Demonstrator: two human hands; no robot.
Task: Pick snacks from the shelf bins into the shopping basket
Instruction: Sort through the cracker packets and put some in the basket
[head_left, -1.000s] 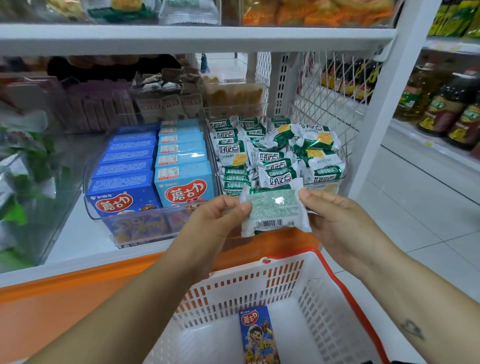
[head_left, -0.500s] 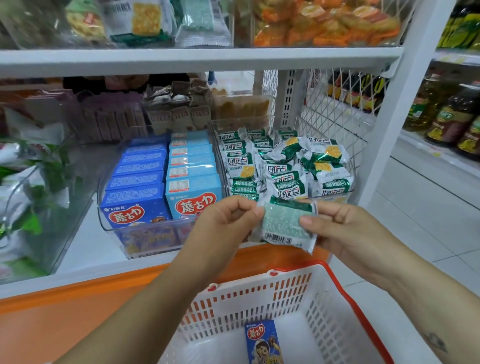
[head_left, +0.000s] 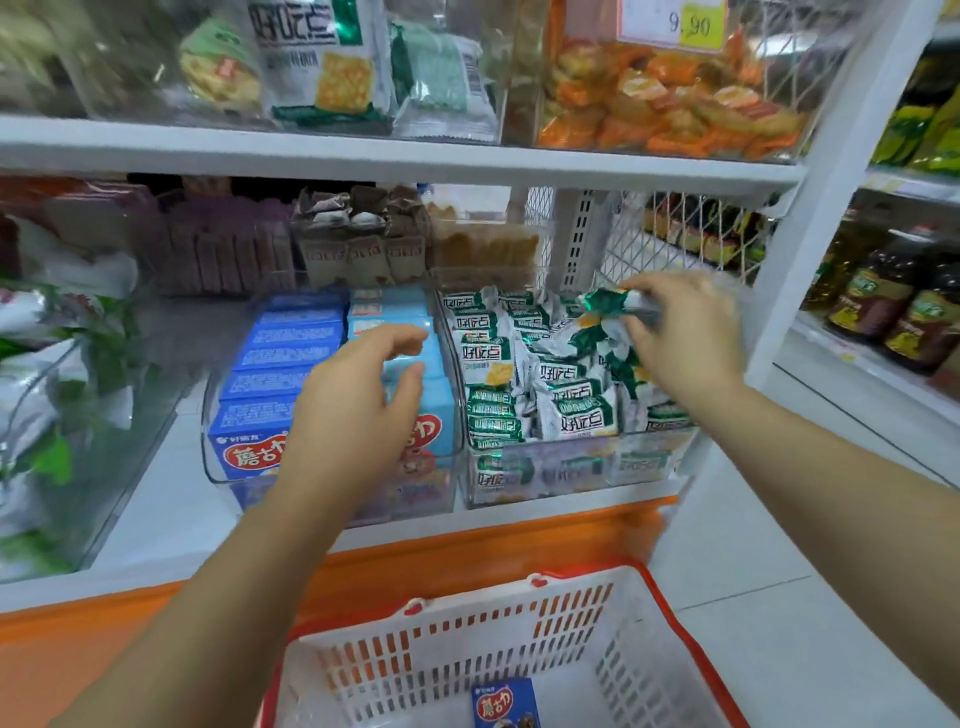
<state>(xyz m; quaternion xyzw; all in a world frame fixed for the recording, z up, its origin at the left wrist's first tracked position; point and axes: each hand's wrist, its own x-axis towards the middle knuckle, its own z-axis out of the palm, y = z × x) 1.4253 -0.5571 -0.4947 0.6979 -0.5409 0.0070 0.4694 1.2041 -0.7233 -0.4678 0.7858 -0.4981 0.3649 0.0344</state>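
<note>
Head camera, with the clear cracker bin (head_left: 571, 470) of green-and-white packets as the marker for everything else. Far to its left sits a clear bin of green-printed bags (head_left: 47, 395), too blurred to read. Just beside it on the left stands the box bin (head_left: 221, 467), filled with dark-blue and light-blue biscuit boxes on edge. The left hand (head_left: 358, 415) hovers over the light-blue row in that bin, fingers loosely bent and spread, gripping nothing. Whether the fingertips touch a box I cannot tell. In front of the cracker bin and lower, off the shelf, is the shopping basket (head_left: 467, 642), white with a red rim. One blue biscuit box (head_left: 503, 704) lies on its floor. Over the back right part of the cracker bin, the right hand (head_left: 685, 338) pinches one cracker packet (head_left: 610, 303) by its end between thumb and fingers, just above the heap. To the right of the bin, past the white shelf post, stand dark bottles (head_left: 883, 312).

The pinch takes only the end of a slick wrapper, and the hand is smeared with motion. I judge the packet could slip and drop back among the others. It could also land on the floor if swung out short of the basket. The packets lie loosely piled near the bin's rim, so a wrist or forearm dragged across them could push some over the front wall. The left hand, coming in low, could tip a box forward.
</note>
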